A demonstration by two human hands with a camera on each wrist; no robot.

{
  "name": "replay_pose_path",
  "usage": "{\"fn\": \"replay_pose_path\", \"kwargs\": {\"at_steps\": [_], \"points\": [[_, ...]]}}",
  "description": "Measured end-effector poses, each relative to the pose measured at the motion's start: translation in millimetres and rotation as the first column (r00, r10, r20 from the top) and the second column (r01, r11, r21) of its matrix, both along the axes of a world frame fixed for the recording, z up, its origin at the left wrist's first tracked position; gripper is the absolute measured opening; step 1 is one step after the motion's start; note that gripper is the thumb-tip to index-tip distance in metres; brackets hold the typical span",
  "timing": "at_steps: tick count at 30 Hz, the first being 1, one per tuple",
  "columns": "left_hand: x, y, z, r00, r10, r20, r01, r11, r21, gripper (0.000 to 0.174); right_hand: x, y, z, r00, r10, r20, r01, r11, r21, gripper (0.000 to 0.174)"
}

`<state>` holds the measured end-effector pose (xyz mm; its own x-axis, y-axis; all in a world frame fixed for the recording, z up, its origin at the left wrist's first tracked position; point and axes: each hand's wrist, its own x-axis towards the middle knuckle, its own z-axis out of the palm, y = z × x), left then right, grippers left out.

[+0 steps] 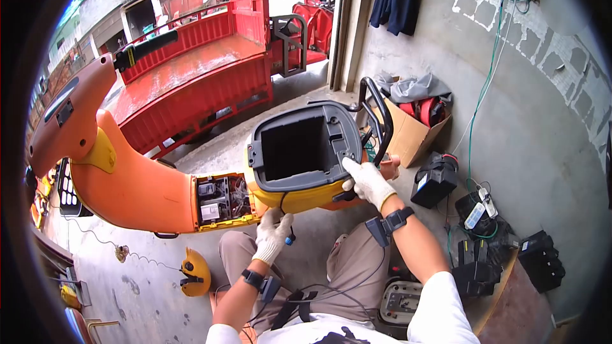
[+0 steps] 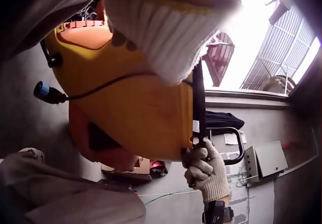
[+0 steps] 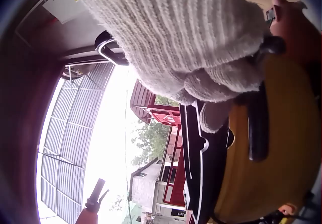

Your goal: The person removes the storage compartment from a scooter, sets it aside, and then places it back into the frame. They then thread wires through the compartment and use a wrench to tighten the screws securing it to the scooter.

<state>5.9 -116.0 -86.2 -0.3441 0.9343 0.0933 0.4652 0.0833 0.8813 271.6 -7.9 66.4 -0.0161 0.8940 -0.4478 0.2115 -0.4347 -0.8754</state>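
Note:
An orange and yellow scooter body has a black storage compartment (image 1: 331,173) in its yellow cover (image 1: 296,202). My gloved right hand (image 1: 368,183) grips the compartment's near right corner, thumb on the black rim; the right wrist view shows its curled fingers (image 3: 221,85) there. My gloved left hand (image 1: 274,237) is at the cover's lower front edge; in the left wrist view, its fingertips are partly hidden beside the yellow cover (image 2: 136,113). A black cable with a blue connector (image 1: 291,239) hangs beside my left hand.
Exposed wiring (image 1: 223,199) lies in the footboard opening. A black rear rail (image 1: 385,121) curves behind the compartment. Batteries (image 1: 436,179) and a cardboard box (image 1: 411,130) stand on the right. A yellow part (image 1: 195,273) lies on the floor; a red cargo tricycle (image 1: 191,92) stands beyond.

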Motion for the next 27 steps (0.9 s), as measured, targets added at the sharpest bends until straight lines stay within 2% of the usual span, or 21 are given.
{"fn": "replay_pose_path", "kwargs": {"at_steps": [1,3,4,5,7,8,9,11,14,17,18,19,21,22,25,27], "points": [[10,3,6,0.983,-0.073,0.171,0.085,0.994,-0.064,0.041,0,2,0,0.998,0.015,0.058,-0.015,1.0,0.005,0.047],[35,0,17,0.906,-0.243,0.346,0.218,0.97,0.11,0.034,11,14,-15,0.991,0.085,0.103,-0.089,0.995,0.04,0.05],[49,1,26,0.911,-0.311,0.271,0.254,0.94,0.226,0.028,12,16,-17,0.993,0.098,0.072,-0.101,0.994,0.029,0.049],[61,4,35,0.961,-0.231,0.153,0.148,0.894,0.424,0.022,13,17,-19,0.996,0.086,0.033,-0.086,0.996,0.014,0.048],[70,12,33,0.948,0.085,0.307,-0.201,0.908,0.367,0.026,10,11,-8,0.997,0.061,-0.044,-0.061,0.998,-0.015,0.047],[72,15,30,0.915,0.319,0.248,-0.387,0.867,0.314,0.034,6,5,-5,0.998,0.023,-0.058,-0.023,1.0,0.01,0.046],[68,23,13,0.877,0.449,0.17,-0.478,0.847,0.231,0.043,6,5,-7,0.997,0.02,-0.069,-0.019,1.0,0.014,0.045],[62,22,5,0.893,0.371,0.254,-0.404,0.911,0.09,0.043,7,5,-11,0.996,0.015,-0.087,-0.013,1.0,0.019,0.045],[48,21,2,0.947,0.157,0.279,-0.142,0.987,-0.073,0.038,8,4,-7,0.995,0.032,-0.094,-0.031,0.999,0.012,0.044],[39,14,6,0.858,-0.153,0.49,0.149,0.988,0.046,0.033,13,8,-17,0.988,0.044,-0.145,-0.04,0.999,0.028,0.044],[43,9,18,0.871,-0.2,0.449,0.209,0.977,0.032,0.032,13,7,-18,0.987,0.053,-0.149,-0.049,0.998,0.027,0.044],[48,5,26,0.838,-0.258,0.482,0.265,0.963,0.055,0.031,13,6,-18,0.987,0.061,-0.152,-0.058,0.998,0.026,0.043],[58,-6,40,0.78,-0.324,0.535,0.336,0.939,0.078,0.035,13,5,-16,0.982,0.06,-0.182,-0.057,0.998,0.021,0.042],[62,-9,41,0.708,-0.292,0.643,0.31,0.947,0.089,0.04,12,3,-14,0.977,0.051,-0.209,-0.049,0.999,0.014,0.041],[63,-1,46,0.585,-0.241,0.774,0.335,0.941,0.04,0.045,7,2,-13,0.962,0.018,-0.271,-0.018,1.0,0.004,0.038],[69,2,68,0.513,-0.204,0.834,0.27,0.96,0.069,0.048,6,1,-10,0.958,0.016,-0.287,-0.017,1.0,-0.002,0.037]]}}
